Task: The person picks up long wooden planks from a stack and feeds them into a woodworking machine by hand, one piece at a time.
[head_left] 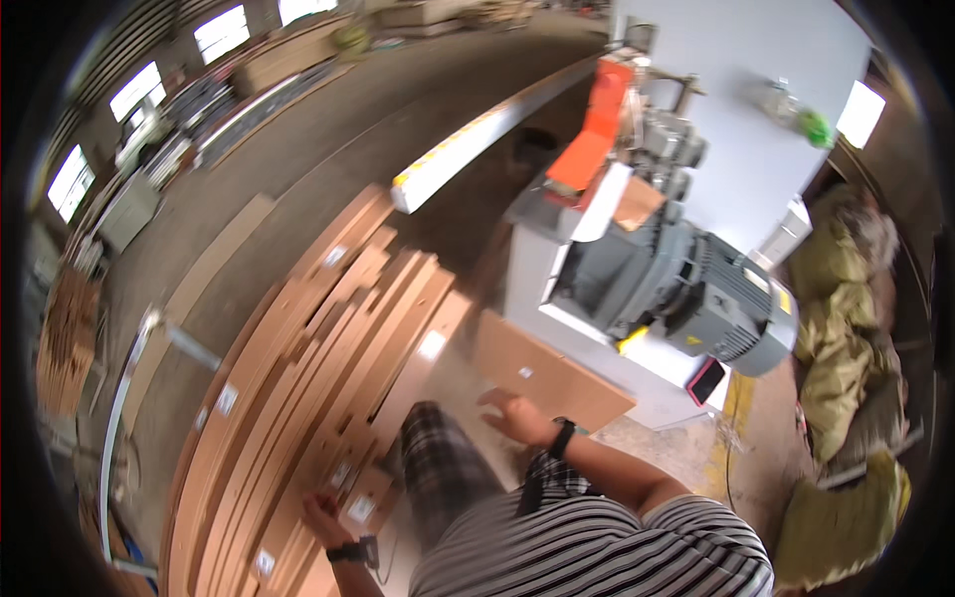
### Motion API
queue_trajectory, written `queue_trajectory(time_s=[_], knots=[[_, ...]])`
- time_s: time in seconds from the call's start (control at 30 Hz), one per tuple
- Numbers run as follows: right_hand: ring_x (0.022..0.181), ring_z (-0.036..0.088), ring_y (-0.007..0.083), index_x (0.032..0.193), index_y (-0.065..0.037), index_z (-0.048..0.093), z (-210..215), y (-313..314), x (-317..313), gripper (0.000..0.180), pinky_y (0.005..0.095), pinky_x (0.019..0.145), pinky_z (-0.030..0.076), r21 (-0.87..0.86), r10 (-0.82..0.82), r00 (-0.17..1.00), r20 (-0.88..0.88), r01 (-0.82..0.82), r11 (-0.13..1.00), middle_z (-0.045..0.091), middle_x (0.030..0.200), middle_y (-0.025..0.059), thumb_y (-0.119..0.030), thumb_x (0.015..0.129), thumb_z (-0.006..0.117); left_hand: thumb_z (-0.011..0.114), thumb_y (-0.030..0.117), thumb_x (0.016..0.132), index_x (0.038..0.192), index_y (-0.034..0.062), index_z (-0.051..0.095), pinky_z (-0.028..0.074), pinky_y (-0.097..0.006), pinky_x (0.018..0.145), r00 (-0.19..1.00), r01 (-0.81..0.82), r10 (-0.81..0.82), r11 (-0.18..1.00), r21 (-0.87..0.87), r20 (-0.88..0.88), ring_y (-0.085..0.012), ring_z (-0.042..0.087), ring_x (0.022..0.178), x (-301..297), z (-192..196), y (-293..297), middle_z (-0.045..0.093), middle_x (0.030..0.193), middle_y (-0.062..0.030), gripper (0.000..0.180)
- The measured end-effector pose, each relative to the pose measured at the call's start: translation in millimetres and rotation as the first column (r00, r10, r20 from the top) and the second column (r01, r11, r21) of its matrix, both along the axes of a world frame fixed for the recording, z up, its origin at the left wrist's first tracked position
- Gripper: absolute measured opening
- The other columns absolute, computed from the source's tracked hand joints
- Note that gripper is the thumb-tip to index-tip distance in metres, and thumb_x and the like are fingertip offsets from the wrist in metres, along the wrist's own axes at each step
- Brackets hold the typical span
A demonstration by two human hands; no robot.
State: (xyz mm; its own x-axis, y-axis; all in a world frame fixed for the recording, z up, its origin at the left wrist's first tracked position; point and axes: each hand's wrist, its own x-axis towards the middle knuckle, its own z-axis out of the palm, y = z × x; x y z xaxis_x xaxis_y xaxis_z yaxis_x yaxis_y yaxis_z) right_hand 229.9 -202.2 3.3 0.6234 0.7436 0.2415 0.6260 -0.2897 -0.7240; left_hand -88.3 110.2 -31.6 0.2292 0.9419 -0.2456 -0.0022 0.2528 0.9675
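Note:
My left hand [323, 519], with a dark strap at its wrist, is low over the near end of a stack of brown boards [288, 373]. It is beside a small board piece [370, 499] with a white label; blur hides whether its fingers touch or grip anything. My right hand [517, 416], wearing a black wristband, hangs in front of my body with its fingers apart and nothing in them. Just beyond it, a flat brown panel [547, 373] with a small label leans against the grey machine base.
A large grey motor [731, 303] sits on the machine at right, near an orange guard [597, 124]. A phone [706, 381] lies on the base's edge. Yellowish sacks [836, 368] are piled far right. A metal frame [119, 418] stands left; a long white beam [477, 139] extends away.

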Motion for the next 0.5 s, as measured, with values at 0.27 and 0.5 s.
queue_trajectory(time_s=[0.27,0.5], knots=[[0.093,0.063,0.0333,0.105,-0.004,0.061,-11.7,-24.9,-2.0,0.023,0.04,0.083,0.05,-0.01,-0.054,0.995,-0.082,0.054,0.999,0.065,0.099,0.0164,-0.018,0.086,0.06,0.05,0.02,0.097,0.119,0.0051,0.055,0.041,-0.046,0.091,0.633,0.445,0.238,0.667,0.598,-0.737,-0.0322,0.049,0.109,15.8,16.4,27.4,0.053,0.123,-0.015,0.027],[0.092,0.064,0.0319,0.102,-0.005,0.063,-30.5,-21.5,-10.0,0.02,0.0396,0.081,0.051,-0.067,-0.031,0.99,-0.136,0.022,0.997,0.066,0.099,0.0143,-0.018,0.086,0.06,0.049,0.025,0.098,0.142,0.016,0.037,0.031,-0.05,0.104,0.333,0.533,0.309,0.717,0.448,-0.891,-0.0314,0.033,0.133,19.9,16.7,8.5,0.034,0.147,-0.0084,0.047]])
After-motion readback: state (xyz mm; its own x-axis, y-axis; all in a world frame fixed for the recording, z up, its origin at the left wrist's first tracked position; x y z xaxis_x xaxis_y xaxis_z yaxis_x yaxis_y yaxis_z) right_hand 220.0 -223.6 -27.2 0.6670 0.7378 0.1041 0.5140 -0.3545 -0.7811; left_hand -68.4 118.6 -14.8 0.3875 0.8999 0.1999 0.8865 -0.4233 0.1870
